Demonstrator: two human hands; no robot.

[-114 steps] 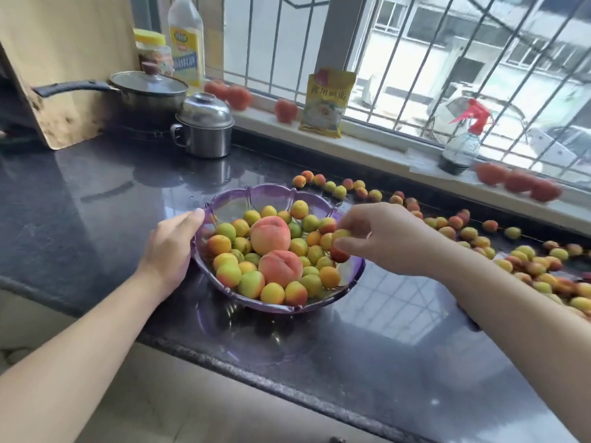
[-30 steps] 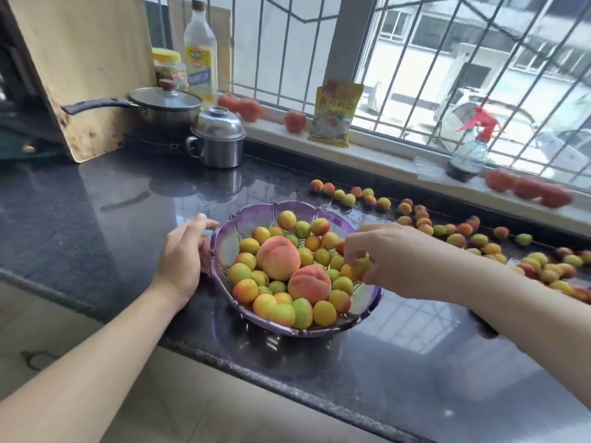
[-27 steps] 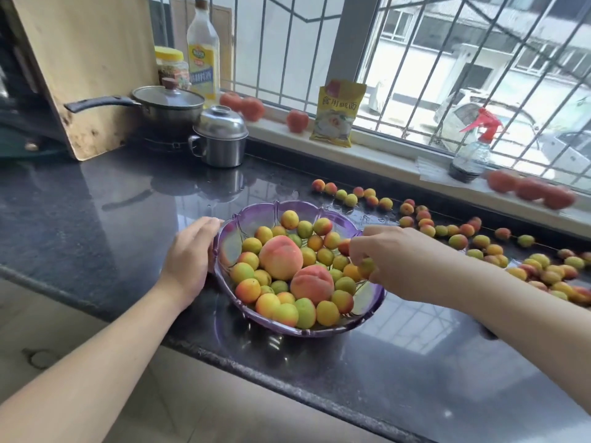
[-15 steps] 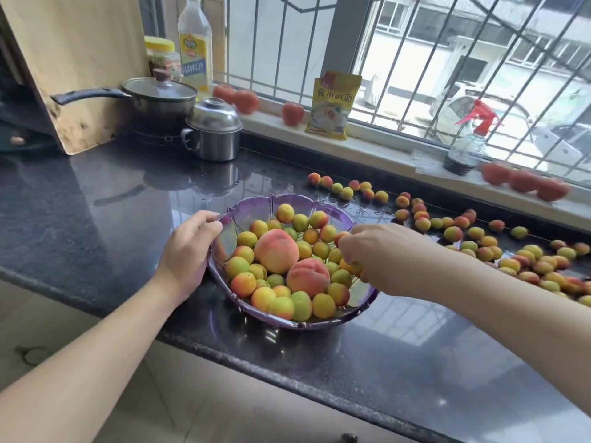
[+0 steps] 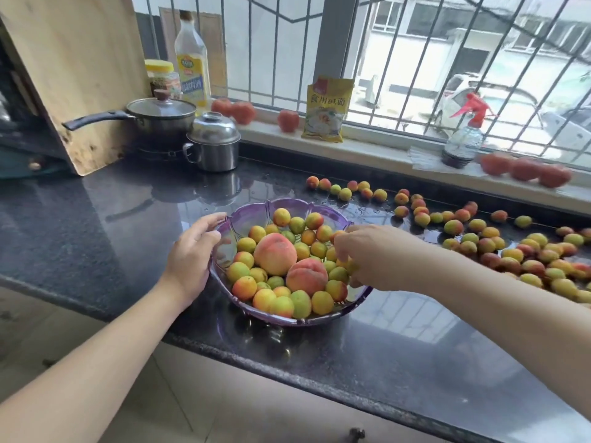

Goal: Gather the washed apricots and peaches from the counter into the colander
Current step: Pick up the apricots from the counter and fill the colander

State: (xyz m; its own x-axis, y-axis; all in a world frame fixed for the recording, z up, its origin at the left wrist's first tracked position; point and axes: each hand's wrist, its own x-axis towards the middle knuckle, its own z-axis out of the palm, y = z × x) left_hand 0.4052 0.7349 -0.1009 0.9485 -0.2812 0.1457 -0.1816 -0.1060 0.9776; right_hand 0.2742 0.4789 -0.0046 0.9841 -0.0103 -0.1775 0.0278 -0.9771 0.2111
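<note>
A purple translucent colander (image 5: 252,208) stands on the dark counter, filled with several apricots and two large peaches (image 5: 275,254). My left hand (image 5: 192,254) grips the colander's left rim. My right hand (image 5: 367,254) hovers over the colander's right side with fingers curled around small apricots (image 5: 350,266). Many loose apricots (image 5: 479,241) lie on the wet counter to the right, reaching back toward the window sill.
A lidded saucepan (image 5: 160,118) and a steel lidded mug (image 5: 214,143) stand at the back left beside a wooden board (image 5: 73,75). The sill holds an oil bottle (image 5: 192,65), a yellow packet (image 5: 327,110), a spray bottle (image 5: 462,140) and tomatoes (image 5: 524,169). The counter edge (image 5: 287,375) runs close in front.
My right hand has stayed over the colander's right side, its fingers shifting among the apricots. My left hand curled tighter onto the rim. The view shifted slightly.
</note>
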